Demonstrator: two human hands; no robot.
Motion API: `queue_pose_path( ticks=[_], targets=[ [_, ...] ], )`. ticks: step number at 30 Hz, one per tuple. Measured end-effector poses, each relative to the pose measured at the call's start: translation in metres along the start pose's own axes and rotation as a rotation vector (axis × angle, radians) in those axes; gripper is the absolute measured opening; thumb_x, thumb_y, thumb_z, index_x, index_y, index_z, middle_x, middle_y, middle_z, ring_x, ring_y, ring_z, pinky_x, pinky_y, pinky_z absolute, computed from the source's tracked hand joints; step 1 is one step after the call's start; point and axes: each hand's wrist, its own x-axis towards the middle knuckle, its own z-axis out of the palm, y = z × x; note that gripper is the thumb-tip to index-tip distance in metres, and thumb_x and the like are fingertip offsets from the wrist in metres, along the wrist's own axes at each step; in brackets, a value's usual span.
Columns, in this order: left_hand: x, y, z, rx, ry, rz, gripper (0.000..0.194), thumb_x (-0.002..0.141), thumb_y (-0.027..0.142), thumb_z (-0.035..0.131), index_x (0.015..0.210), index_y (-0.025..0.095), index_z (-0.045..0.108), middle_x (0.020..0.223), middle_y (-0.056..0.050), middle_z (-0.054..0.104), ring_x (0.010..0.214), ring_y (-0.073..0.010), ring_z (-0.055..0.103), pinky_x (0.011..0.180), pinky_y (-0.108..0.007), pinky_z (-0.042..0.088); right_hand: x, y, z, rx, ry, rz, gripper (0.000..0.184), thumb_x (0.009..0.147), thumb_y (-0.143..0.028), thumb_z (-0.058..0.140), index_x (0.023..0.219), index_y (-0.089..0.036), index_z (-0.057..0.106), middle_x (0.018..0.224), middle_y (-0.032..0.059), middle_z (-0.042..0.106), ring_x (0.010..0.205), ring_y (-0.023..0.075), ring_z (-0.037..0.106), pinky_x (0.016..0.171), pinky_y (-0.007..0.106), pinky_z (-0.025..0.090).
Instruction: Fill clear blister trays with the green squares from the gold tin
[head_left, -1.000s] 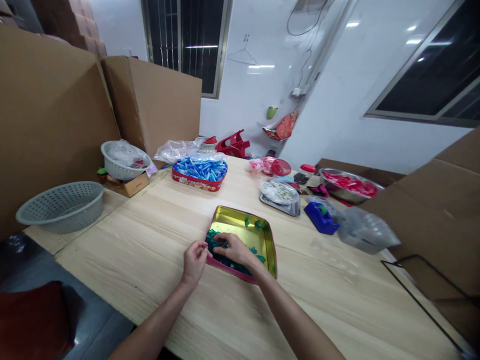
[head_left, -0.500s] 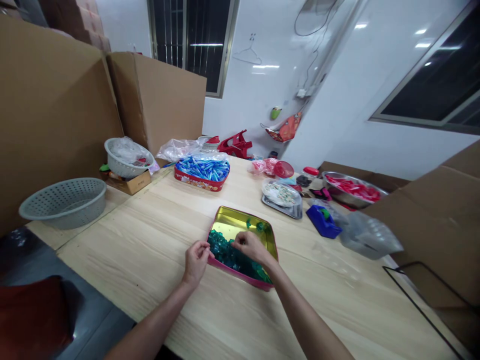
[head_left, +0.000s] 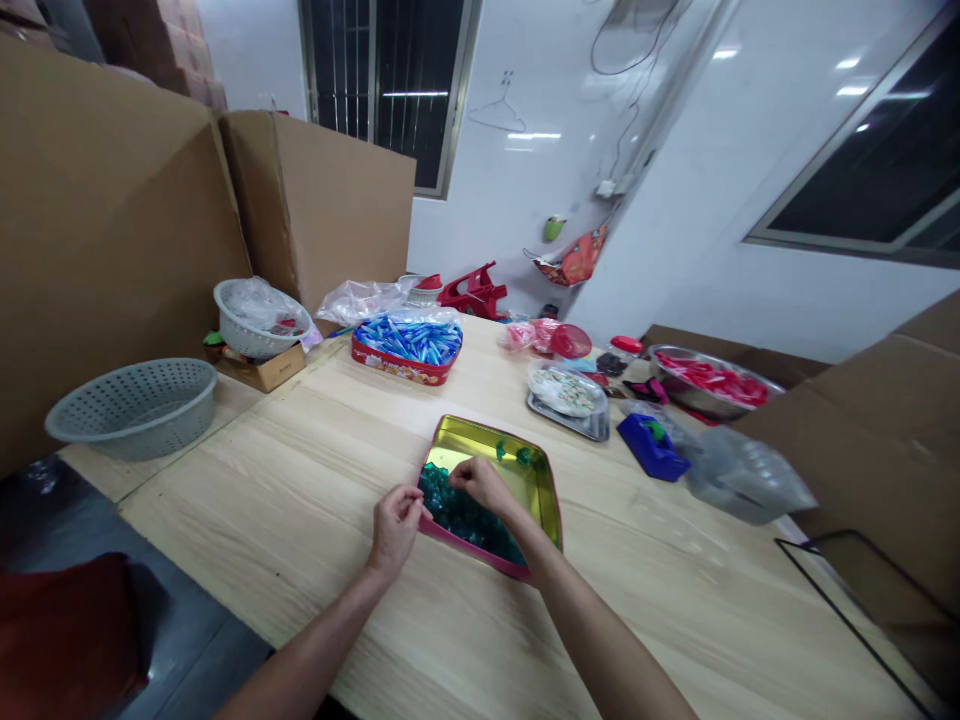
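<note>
Wooden surface (head_left: pixel 247 470) holds a pink-rimmed tray (head_left: pixel 529 490); the right grip (head_left: pixel 480 485), pinched together, sits over teal pieces (head_left: pixel 457 520), the left grip (head_left: pixel 394 530), also together, just beside them.

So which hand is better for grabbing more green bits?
Probably the right hand: it's over the gold tin tray, right above the green pieces. The left hand sits at the tray's edge.

The raised wall of the gold tin tray (head_left: pixel 544 490) stands beside the fingers (head_left: pixel 474 478), blocking a low sideways pass. Above it, a hand could cross the wooden surface (head_left: pixel 315 480) toward the red tin (head_left: pixel 394 365) well beyond them.
</note>
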Motion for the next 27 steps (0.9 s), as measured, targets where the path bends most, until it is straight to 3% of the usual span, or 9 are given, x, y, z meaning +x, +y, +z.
queue_pose_path(
  ticks=[4,8,11,13,16,21,24,27],
  targets=[
    [-0.001,0.001,0.000,-0.003,-0.001,0.003,0.014,0.069,0.028,0.060,0.077,0.016,0.059,0.055,-0.001,0.065,0.054,-0.0145,0.062,0.054,-0.022,0.045,-0.001,0.020,-0.025,-0.084,0.129,0.084,0.022,0.074,-0.016,0.050,0.071,-0.012,0.072,0.066,0.0056,0.067,0.065,0.0185,0.060,0.060,0.025,0.040],
    [-0.001,0.002,0.000,-0.002,-0.004,0.009,0.014,0.070,0.028,0.060,0.076,0.016,0.058,0.055,-0.001,0.065,0.054,-0.0147,0.062,0.054,-0.022,0.045,0.000,0.044,-0.054,-0.188,0.268,0.204,0.027,0.068,-0.007,0.051,0.083,-0.013,0.072,0.085,0.0127,0.070,0.084,0.0252,0.062,0.073,0.030,0.041],
    [-0.001,0.001,0.000,-0.002,-0.007,0.012,0.014,0.070,0.028,0.060,0.077,0.016,0.058,0.055,-0.001,0.065,0.054,-0.0145,0.062,0.054,-0.022,0.044,0.004,0.048,-0.058,-0.212,0.279,0.246,0.027,0.065,-0.005,0.053,0.084,-0.012,0.071,0.090,0.0152,0.069,0.088,0.0269,0.062,0.075,0.032,0.041],
    [-0.001,0.000,0.000,-0.001,-0.006,0.012,0.014,0.070,0.028,0.059,0.077,0.015,0.058,0.055,-0.001,0.065,0.055,-0.0144,0.062,0.054,-0.022,0.044,0.009,0.041,-0.050,-0.186,0.216,0.228,0.018,0.070,-0.011,0.054,0.074,-0.011,0.071,0.079,0.0134,0.069,0.080,0.0250,0.062,0.072,0.031,0.042],
    [-0.001,-0.001,0.000,0.002,-0.008,0.009,0.014,0.071,0.027,0.060,0.077,0.016,0.057,0.056,-0.001,0.065,0.055,-0.0142,0.062,0.054,-0.021,0.044,0.018,0.022,-0.027,-0.083,0.053,0.138,0.020,0.076,-0.020,0.054,0.073,-0.011,0.071,0.070,0.0079,0.068,0.070,0.0201,0.062,0.066,0.027,0.043],
    [-0.001,0.001,0.000,0.015,-0.016,0.006,0.014,0.071,0.027,0.059,0.078,0.015,0.057,0.056,-0.001,0.065,0.054,-0.0135,0.061,0.053,-0.020,0.043,0.027,-0.009,0.004,0.086,-0.167,-0.021,0.033,0.069,-0.019,0.063,0.102,-0.015,0.069,0.094,0.0045,0.070,0.080,0.0172,0.061,0.071,0.025,0.046],
    [-0.001,0.001,-0.001,0.016,-0.020,0.008,0.015,0.071,0.027,0.058,0.078,0.015,0.057,0.056,-0.001,0.065,0.054,-0.0136,0.061,0.053,-0.021,0.043,0.023,-0.015,0.004,0.108,-0.231,-0.045,0.032,0.064,-0.017,0.066,0.095,-0.014,0.070,0.085,0.0029,0.069,0.076,0.0170,0.059,0.070,0.026,0.045],
    [-0.001,0.000,-0.001,0.008,-0.023,0.008,0.015,0.071,0.027,0.058,0.079,0.014,0.058,0.057,-0.001,0.065,0.055,-0.0138,0.061,0.054,-0.021,0.044,0.007,-0.011,-0.009,0.146,-0.309,-0.080,0.032,0.059,-0.014,0.067,0.091,-0.016,0.072,0.080,-0.0003,0.067,0.074,0.0158,0.058,0.068,0.024,0.045]
  ],
)
